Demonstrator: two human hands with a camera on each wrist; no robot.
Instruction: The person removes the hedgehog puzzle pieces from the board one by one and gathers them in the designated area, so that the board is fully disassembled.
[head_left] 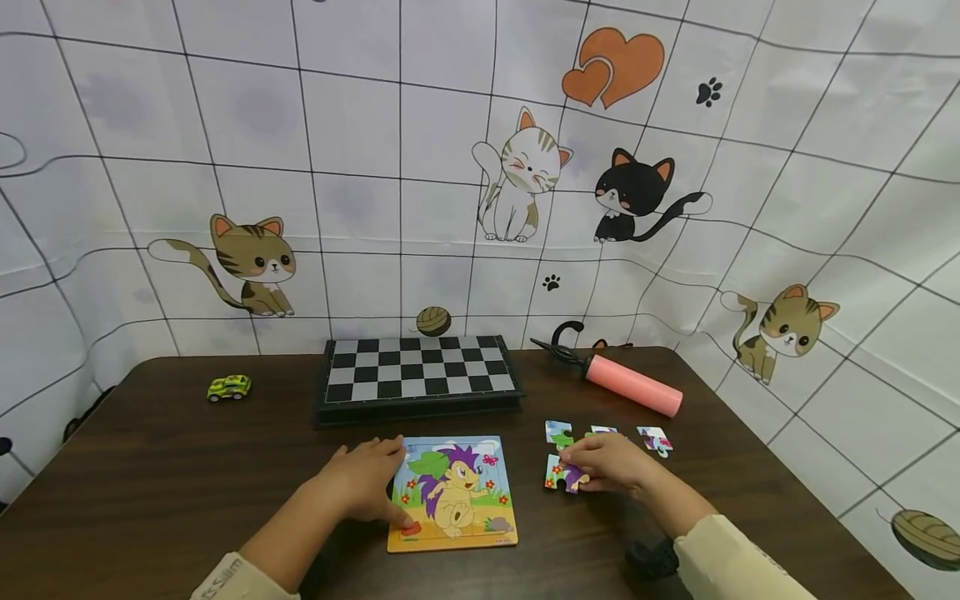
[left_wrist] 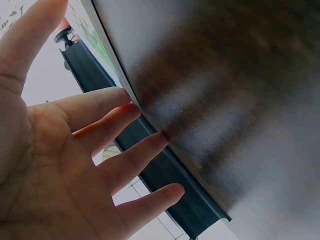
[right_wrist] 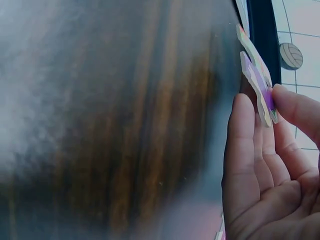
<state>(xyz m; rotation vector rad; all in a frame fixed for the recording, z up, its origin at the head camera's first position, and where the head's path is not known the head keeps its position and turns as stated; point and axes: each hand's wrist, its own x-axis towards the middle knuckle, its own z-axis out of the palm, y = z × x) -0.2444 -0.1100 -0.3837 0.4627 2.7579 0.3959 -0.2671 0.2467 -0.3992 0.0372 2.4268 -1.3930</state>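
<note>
Evidently, a dark table [head_left: 135, 500] spans the foreground. On it lies the nearly square puzzle board [head_left: 455, 492], with no clear long axis. Nearer to it, the left hand [head_left: 366, 481] has its fingers extended against the left edge and its thumb near the lower-left corner; the right hand [head_left: 613, 462], apart from the board's right edge, pinches a purple-marked puzzle piece [right_wrist: 261, 89], with loose pieces [head_left: 654, 437] just beside.

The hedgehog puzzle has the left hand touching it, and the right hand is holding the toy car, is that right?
Not quite: the right hand is holding a puzzle piece, not a car, as the right wrist view shows. The left hand is indeed touching the hedgehog puzzle.
</note>
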